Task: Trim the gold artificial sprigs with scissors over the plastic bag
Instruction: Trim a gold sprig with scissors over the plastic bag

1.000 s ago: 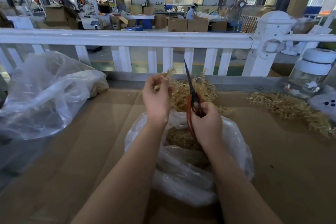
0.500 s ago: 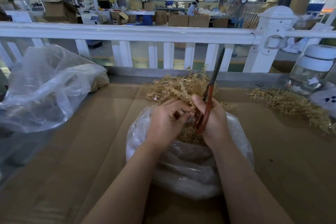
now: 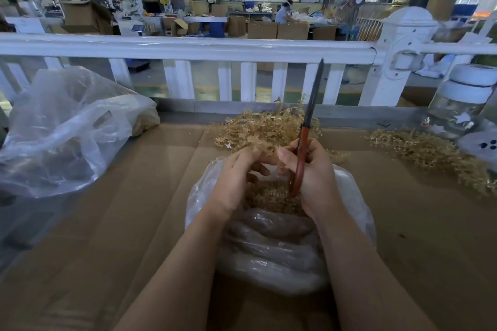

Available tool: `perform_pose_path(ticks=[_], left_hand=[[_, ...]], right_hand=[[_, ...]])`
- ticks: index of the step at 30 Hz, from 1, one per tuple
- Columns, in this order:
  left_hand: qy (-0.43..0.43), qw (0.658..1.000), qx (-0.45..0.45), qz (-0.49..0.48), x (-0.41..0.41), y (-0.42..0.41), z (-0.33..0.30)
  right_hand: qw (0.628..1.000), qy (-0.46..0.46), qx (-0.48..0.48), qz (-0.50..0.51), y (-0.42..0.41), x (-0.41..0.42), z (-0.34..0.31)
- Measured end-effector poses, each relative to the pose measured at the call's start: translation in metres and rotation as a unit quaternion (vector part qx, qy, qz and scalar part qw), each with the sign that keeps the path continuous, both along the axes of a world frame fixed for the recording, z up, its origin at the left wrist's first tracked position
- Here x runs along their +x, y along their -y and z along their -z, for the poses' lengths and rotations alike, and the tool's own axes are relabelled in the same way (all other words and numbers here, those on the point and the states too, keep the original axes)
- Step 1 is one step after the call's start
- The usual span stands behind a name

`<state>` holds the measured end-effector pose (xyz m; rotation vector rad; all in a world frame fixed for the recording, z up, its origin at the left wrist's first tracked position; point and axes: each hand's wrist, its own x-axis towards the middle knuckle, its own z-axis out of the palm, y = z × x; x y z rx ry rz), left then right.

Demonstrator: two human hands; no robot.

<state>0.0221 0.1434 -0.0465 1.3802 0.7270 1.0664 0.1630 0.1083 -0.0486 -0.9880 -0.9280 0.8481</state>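
A clear plastic bag [image 3: 271, 252] sits on the cardboard-covered table in front of me, with gold trimmings [image 3: 269, 196] inside. My right hand [image 3: 314, 177] grips red-handled scissors [image 3: 306, 129], blades closed and pointing up toward the railing. My left hand [image 3: 234, 183] is over the bag's mouth, its fingers curled and pinching a gold sprig [image 3: 258, 146] at the near edge of a pile of gold sprigs [image 3: 258, 129] just behind the bag. The two hands are close together.
A second gold sprig pile [image 3: 435, 153] lies at the right. A large crumpled clear bag [image 3: 67, 129] is at the left. A glass jar with white lid [image 3: 460, 105] stands at the far right. A white railing [image 3: 188, 48] borders the table's far edge.
My left hand came down from a raised position to the bag's mouth. The scissors swung from leaning left to leaning right, and both hands now sit close together over the bag.
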Motion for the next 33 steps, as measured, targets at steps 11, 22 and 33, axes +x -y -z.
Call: perform_pose_path(ticks=[11, 22, 33], left_hand=[[0.168, 0.984, -0.058, -0.023, -0.0043, 0.0011, -0.0037], [0.181, 0.978, -0.103, -0.023, -0.0061, -0.0003, -0.0057], [0.102, 0.992, -0.071, -0.003, -0.0103, 0.0007, -0.0052]], right_hand=[[1.000, 0.010, 0.006, 0.000, 0.0016, -0.0056, -0.0017], [0.999, -0.047, 0.009, 0.000, 0.0054, -0.0045, -0.0071], [0.999, -0.027, 0.023, -0.025, 0.0051, -0.0044, -0.0043]])
